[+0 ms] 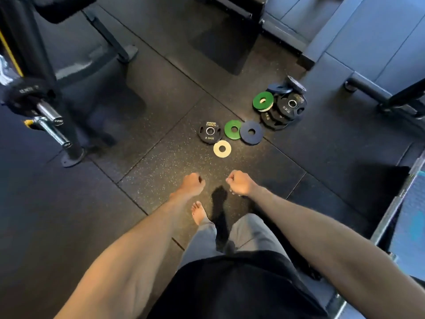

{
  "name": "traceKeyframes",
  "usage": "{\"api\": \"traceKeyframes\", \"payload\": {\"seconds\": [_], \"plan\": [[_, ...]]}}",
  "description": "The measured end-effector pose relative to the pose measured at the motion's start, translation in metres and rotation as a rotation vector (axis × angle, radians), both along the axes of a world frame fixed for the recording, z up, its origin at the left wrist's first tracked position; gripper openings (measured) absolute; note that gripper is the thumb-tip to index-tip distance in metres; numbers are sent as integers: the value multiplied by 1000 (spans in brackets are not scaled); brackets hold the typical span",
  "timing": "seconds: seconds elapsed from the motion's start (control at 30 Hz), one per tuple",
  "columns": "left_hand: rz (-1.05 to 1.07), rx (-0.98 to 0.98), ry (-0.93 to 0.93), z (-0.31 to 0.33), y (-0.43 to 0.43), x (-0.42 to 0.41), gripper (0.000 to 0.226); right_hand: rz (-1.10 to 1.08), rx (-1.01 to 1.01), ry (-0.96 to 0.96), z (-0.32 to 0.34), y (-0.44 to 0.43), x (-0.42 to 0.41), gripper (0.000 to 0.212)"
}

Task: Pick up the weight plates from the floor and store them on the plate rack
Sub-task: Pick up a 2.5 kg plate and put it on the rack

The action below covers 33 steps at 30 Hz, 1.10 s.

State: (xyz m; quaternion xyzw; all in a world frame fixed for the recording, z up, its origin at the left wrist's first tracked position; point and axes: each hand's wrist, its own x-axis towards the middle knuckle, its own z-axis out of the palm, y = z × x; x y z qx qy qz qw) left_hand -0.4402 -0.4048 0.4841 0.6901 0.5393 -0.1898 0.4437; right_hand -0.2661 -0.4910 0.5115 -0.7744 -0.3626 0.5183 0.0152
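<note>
Left hand (192, 183) and right hand (240, 183) are curled into empty fists above the floor (142, 180); plates (233, 129) lie ahead, rack (49, 112) at left

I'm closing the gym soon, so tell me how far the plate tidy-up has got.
Barely begun. Done: at most one black plate sits on a rack peg at the left. In hand: nothing; the left hand and right hand are curled and empty. Left: the white plate, 2.5KG plate, green plate and blue plate lie loose on the floor, plus the pile beyond them.
</note>
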Motion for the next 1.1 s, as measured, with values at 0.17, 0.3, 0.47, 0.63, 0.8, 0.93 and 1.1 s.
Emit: {"api": "traceKeyframes", "payload": {"seconds": [0.17,0.3,0.47,0.63,0.8,0.93,1.1], "plan": [[-88,-17,52,-17,77,30,27,-77,28,13,-19,69,24,30],[-161,16,102,-40,137,67,29,-121,11,31,-49,121,56,32],[-242,9,147,-75,196,121,31,-181,-41,72,-101,169,96,32],[-210,-34,149,-139,241,161,20,-218,-73,71,-168,208,128,34],[-218,-68,185,-222,275,198,17,-225,-91,77,-245,243,150,33],[-163,-55,182,-315,300,219,17,-254,-103,58,-331,265,157,34],[-143,-48,236,-426,329,232,22,-212,-75,28,-437,300,158,33]]}}
